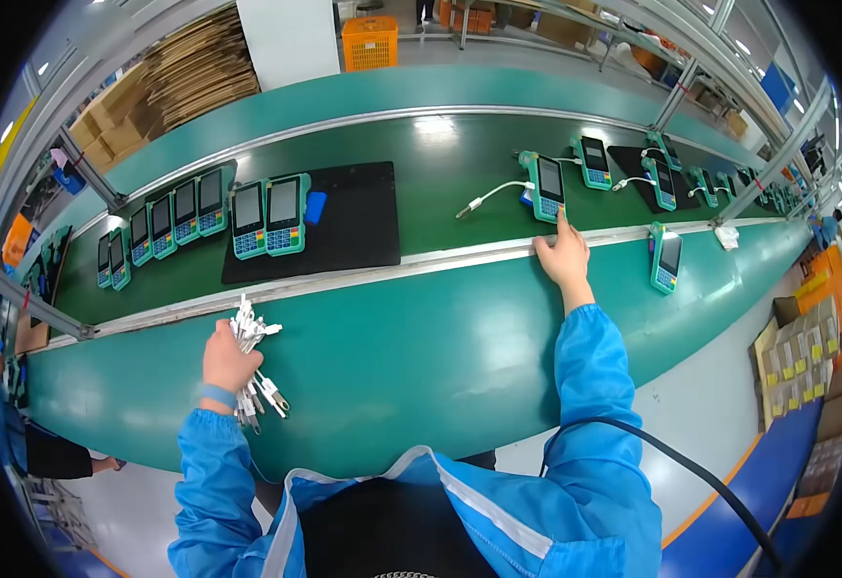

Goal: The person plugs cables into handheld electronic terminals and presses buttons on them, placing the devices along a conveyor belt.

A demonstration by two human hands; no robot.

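Observation:
My left hand (231, 361) is closed around a bundle of short white USB cables (252, 337), whose plugs stick out above and below the fist. My right hand (565, 256) has its index finger stretched out, its tip at the lower keypad of a teal card payment terminal (548, 183). That hand grips nothing. From the terminal's left side a white cable (493, 193) runs out onto the green belt, its plug lying free. A similar terminal (667, 258) lies on the near bench top, right of my right hand.
Two terminals (284, 214) lie on a black mat (358, 222), with several more (185, 210) to their left. Further terminals, some with cables, line the belt (440, 173) on the right. Metal posts (696, 72) and a rail (479, 249) border the belt. A black cord (700, 472) crosses my right sleeve.

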